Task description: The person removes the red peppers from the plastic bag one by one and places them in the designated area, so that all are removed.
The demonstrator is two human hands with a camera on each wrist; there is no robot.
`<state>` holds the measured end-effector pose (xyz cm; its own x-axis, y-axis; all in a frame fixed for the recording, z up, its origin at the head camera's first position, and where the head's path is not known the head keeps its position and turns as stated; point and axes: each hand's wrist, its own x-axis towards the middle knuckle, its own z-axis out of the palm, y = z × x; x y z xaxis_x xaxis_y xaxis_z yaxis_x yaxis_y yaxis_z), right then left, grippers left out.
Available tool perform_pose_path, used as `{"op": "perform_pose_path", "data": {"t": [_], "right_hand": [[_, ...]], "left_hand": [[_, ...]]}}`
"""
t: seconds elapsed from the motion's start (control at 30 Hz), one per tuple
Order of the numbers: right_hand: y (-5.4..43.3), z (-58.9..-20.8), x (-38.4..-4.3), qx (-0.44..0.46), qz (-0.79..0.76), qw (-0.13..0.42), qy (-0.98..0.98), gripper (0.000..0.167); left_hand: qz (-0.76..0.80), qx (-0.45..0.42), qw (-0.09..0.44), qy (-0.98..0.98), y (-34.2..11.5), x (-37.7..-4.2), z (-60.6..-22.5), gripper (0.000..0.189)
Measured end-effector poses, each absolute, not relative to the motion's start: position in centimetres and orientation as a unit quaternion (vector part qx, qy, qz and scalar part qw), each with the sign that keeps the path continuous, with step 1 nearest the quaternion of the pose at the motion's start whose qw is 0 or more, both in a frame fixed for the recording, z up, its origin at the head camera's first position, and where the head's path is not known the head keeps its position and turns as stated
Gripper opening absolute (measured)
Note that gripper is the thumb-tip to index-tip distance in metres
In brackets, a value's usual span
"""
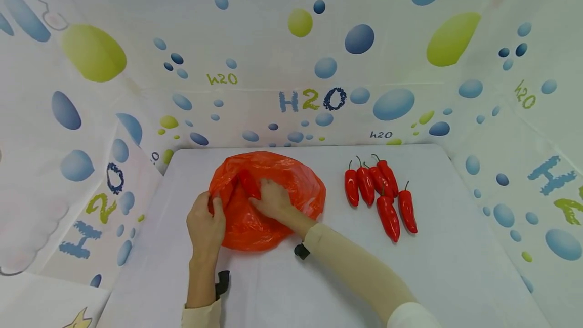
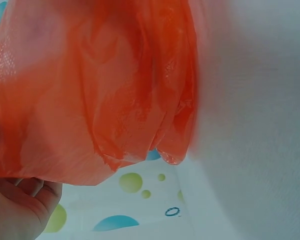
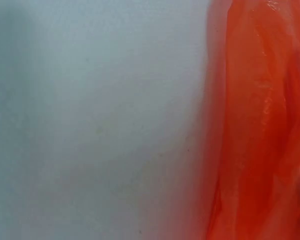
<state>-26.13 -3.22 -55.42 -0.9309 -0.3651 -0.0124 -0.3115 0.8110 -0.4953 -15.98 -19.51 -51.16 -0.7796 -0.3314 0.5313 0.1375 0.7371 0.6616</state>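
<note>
An orange-red plastic bag (image 1: 278, 166) lies spread on the white table, its mouth turned up. My left hand (image 1: 206, 219) grips the bag's left rim between thumb and fingers; in the left wrist view that hand (image 2: 22, 207) shows at the bag's lower edge. Reaching into the bag, my right hand (image 1: 273, 199) holds a red chili pepper (image 1: 248, 185) between thumb and fingers, with some of the fingers hidden. Seen from the right wrist, the bag's side (image 3: 255, 125) fills the right part, and a bit of the hand shows at the edge.
To the right of the bag lies a loose group of several red chili peppers (image 1: 388, 216) with green stems. The white table (image 1: 455, 267) is bounded at the back and sides by a patterned sheet (image 1: 255, 90) with blue and green spots and lettering.
</note>
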Motion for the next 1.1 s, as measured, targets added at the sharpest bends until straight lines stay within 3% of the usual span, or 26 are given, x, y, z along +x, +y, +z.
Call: {"op": "perform_pose_path", "data": {"t": [0.23, 0.57, 1.1], "right_hand": [[-3.58, -55.72, -26.13, -0.163, -0.230, 0.038, 0.959, 0.050], [-3.36, -55.39, -26.00, -0.150, -0.251, 0.037, 0.956, 0.028], [-2.79, -55.53, -25.51, -0.149, -0.388, 0.038, 0.909, 0.013]], "left_hand": [[-0.357, 0.059, 0.320, -0.875, -19.41, -15.80, -51.24, 0.021], [-0.353, 0.060, 0.318, -0.878, -19.42, -15.78, -51.34, 0.023], [-0.354, 0.059, 0.320, -0.877, -19.53, -15.55, -51.23, 0.023]]}}
